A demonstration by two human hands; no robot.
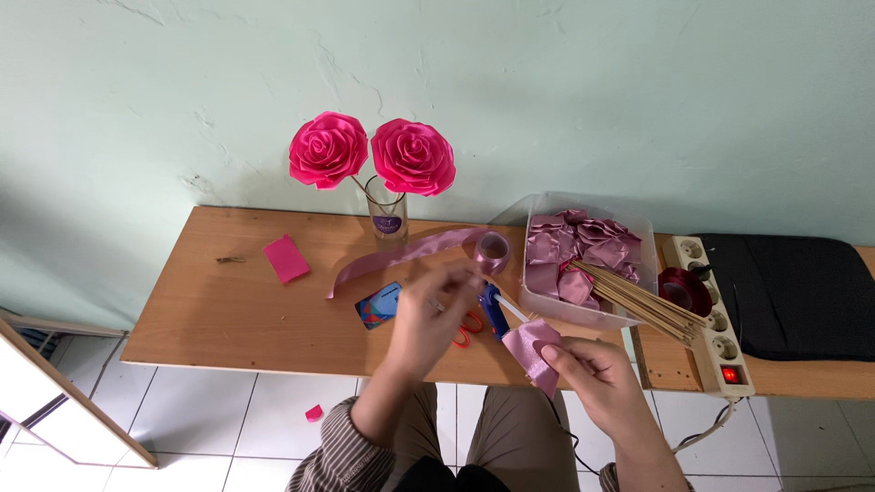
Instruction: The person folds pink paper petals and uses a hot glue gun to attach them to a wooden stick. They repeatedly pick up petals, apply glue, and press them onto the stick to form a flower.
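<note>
Right hand (592,369) pinches mauve ribbon piece (533,351); left hand (428,314) fingers curled, grip unclear, probably empty

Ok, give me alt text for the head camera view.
Over a wooden table, the right hand pinches a folded pink ribbon piece and the left hand holds a thin white stick. Two pink ribbon roses stand in a glass behind.

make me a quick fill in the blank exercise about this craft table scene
1. The two pink ribbon roses stand in a ____ by the wall.
2. The right hand holds a folded piece of ____.
3. The wooden sticks lean out of a clear plastic ____.
4. The power strip has a glowing ____ switch.

Missing words: glass; ribbon; box; red
</note>
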